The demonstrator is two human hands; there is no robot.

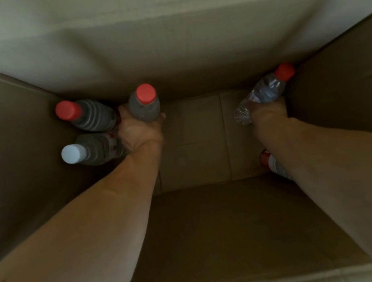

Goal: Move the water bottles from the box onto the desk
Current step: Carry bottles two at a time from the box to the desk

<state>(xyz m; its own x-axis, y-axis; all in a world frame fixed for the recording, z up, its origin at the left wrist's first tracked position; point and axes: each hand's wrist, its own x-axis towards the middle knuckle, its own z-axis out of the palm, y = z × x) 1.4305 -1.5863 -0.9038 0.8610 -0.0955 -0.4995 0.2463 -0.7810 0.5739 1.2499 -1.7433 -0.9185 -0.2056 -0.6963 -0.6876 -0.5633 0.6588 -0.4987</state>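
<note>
— Gripping a bottle each: the left hand (140,132) is wrapped round the body of a red-capped bottle (144,106), and the right hand (265,116) is curled round a clear one (266,91), also red-capped, tilted toward the far right corner.

— Where are they, in the box (14,139)?

— Deep inside it, both near the far wall. The left one stands just right of two others in the far left corner.

— How much room?

— The middle of the floor (203,138) is bare cardboard, open between the two arms. The side walls rise steeply on either side; the right bottle's cap is nearly at the corner.

— Count?

— Five bottles: four red caps, one white cap (73,153). The red one (87,116) and the white one sit close together at left. The fifth (269,163) is mostly hidden under the right forearm, so it is probably a bottle, by its red top.
</note>
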